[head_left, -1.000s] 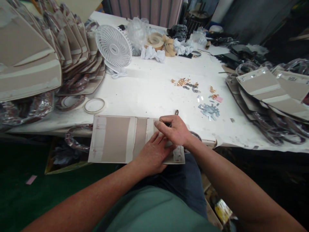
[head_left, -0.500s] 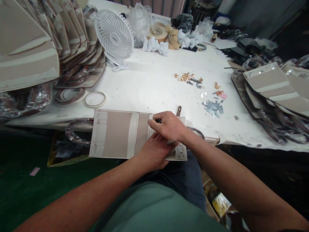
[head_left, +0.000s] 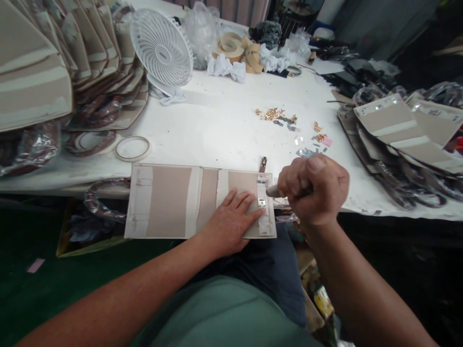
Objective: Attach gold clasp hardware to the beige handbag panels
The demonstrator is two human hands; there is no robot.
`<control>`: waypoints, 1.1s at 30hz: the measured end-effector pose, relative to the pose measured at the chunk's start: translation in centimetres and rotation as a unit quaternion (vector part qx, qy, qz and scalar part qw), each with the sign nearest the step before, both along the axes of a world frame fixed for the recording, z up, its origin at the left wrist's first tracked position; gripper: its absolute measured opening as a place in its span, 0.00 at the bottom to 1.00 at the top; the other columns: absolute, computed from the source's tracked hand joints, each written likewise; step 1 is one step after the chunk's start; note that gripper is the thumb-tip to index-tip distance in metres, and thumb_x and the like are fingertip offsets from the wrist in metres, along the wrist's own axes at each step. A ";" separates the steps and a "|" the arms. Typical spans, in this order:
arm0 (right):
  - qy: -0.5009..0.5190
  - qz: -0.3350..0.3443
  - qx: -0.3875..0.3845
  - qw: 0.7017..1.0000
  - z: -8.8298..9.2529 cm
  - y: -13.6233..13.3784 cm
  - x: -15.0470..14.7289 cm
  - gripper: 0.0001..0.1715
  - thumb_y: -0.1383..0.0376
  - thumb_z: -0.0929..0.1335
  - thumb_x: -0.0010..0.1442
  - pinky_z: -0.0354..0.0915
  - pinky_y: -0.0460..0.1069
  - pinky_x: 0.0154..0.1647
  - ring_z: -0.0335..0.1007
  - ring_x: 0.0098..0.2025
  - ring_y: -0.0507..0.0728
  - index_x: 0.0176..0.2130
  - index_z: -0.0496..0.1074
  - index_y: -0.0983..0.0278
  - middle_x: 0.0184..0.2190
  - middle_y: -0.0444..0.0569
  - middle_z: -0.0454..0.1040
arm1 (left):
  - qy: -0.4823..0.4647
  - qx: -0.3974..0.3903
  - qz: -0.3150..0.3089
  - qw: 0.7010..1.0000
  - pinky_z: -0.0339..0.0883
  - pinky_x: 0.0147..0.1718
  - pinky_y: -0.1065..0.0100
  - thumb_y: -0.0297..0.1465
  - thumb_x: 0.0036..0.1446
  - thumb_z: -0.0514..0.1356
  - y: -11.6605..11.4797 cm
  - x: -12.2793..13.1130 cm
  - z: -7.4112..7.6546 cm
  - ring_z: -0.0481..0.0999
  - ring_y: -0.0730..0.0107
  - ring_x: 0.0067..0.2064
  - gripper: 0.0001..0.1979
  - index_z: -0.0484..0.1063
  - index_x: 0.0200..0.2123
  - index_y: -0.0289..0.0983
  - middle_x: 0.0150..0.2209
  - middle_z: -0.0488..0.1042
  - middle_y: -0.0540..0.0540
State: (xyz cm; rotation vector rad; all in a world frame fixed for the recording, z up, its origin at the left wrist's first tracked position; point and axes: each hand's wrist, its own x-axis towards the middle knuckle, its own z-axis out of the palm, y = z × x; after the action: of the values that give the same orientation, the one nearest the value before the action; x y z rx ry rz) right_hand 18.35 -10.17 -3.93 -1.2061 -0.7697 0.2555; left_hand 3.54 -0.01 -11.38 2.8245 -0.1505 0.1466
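Note:
A long beige bag panel [head_left: 170,202] with pale tape strips lies across the table's front edge and my lap. My left hand [head_left: 231,217] rests flat on its right part, fingers spread. Small metal plates [head_left: 262,203] sit on the white strip along its right end, close to my left fingertips. Raised just right of that strip, my right hand [head_left: 314,190] is closed around a hand tool [head_left: 273,192]. Its grey, rounded end points left toward the strip; my fist hides the rest. A brown strap with a metal fitting [head_left: 264,163] sticks out behind the panel.
Stacked beige panels with wrapped brown handles stand at left [head_left: 36,91] and right [head_left: 398,120]. A white fan [head_left: 162,55], a tape roll [head_left: 132,148], gold fasteners [head_left: 273,113] and flat metal pieces [head_left: 307,152] lie on the white table [head_left: 206,125].
My right hand has lifted off the panel and moved right, with the tool's grey end now showing. My left hand stays on the panel. The view has shifted slightly.

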 end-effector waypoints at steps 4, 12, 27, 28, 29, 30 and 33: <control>0.010 -0.011 -0.057 0.998 -1.5 0.0 -0.6 0.30 0.52 0.68 0.68 0.55 0.50 0.19 0.54 0.17 0.52 0.19 0.59 0.57 0.14 0.41 0.59 | 0.002 0.015 0.005 1.000 0.37 0.73 0.42 0.39 0.58 0.64 -0.1 0.2 0.3 0.56 0.45 0.71 0.34 0.64 0.67 0.42 0.67 0.62 0.35; 0.000 -0.016 -0.037 0.999 -2.1 -0.2 0.4 0.29 0.52 0.68 0.68 0.53 0.50 0.20 0.52 0.17 0.51 0.20 0.58 0.57 0.14 0.39 0.57 | 0.004 0.013 0.007 1.000 0.37 0.73 0.41 0.38 0.57 0.66 -0.3 0.2 0.4 0.54 0.45 0.72 0.35 0.64 0.67 0.43 0.68 0.60 0.35; 0.140 -0.103 -0.165 0.971 -3.1 -11.9 -5.3 0.31 0.47 0.68 0.69 0.53 0.47 0.19 0.55 0.16 0.50 0.22 0.61 0.60 0.15 0.40 0.61 | -0.023 -0.195 0.056 0.979 0.51 0.72 0.45 0.29 0.67 0.56 0.4 -1.5 5.4 0.62 0.51 0.71 0.28 0.65 0.69 0.45 0.70 0.65 0.42; 0.141 -0.115 -0.187 0.965 -3.4 -12.0 -5.7 0.31 0.45 0.68 0.68 0.53 0.47 0.19 0.55 0.17 0.50 0.22 0.61 0.60 0.14 0.39 0.60 | -0.035 -0.281 0.076 0.956 0.50 0.73 0.48 0.32 0.69 0.56 0.7 -2.0 6.7 0.63 0.53 0.71 0.26 0.67 0.68 0.44 0.69 0.67 0.43; 0.135 -0.126 -0.203 0.962 -3.5 -11.8 -6.0 0.31 0.44 0.69 0.66 0.54 0.47 0.20 0.56 0.17 0.51 0.23 0.62 0.61 0.14 0.40 0.61 | -0.044 -0.374 0.104 0.921 0.50 0.73 0.51 0.35 0.69 0.57 0.8 -2.8 8.2 0.63 0.53 0.71 0.24 0.70 0.66 0.42 0.68 0.69 0.44; 0.122 -0.137 -0.209 0.961 -3.3 -11.4 -6.1 0.29 0.44 0.70 0.64 0.56 0.47 0.21 0.58 0.19 0.52 0.24 0.66 0.61 0.16 0.40 0.63 | -0.051 -0.462 0.140 0.874 0.50 0.73 0.52 0.38 0.68 0.59 0.9 -3.6 9.7 0.64 0.52 0.70 0.23 0.72 0.64 0.40 0.66 0.71 0.43; 0.050 -0.138 -0.186 0.972 -0.6 -9.6 -6.0 0.26 0.44 0.75 0.57 0.67 0.50 0.33 0.71 0.31 0.58 0.41 0.78 0.63 0.33 0.49 0.79 | -0.069 -0.657 0.263 0.703 0.55 0.71 0.51 0.42 0.60 0.68 0.6 -6.6 13.5 0.69 0.47 0.68 0.27 0.77 0.59 0.35 0.58 0.79 0.41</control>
State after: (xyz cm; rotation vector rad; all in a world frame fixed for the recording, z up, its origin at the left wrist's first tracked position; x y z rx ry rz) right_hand 12.40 -19.74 -4.57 -1.6245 -0.4671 0.2333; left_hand -3.10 0.57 2.08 1.3220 0.5390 0.3922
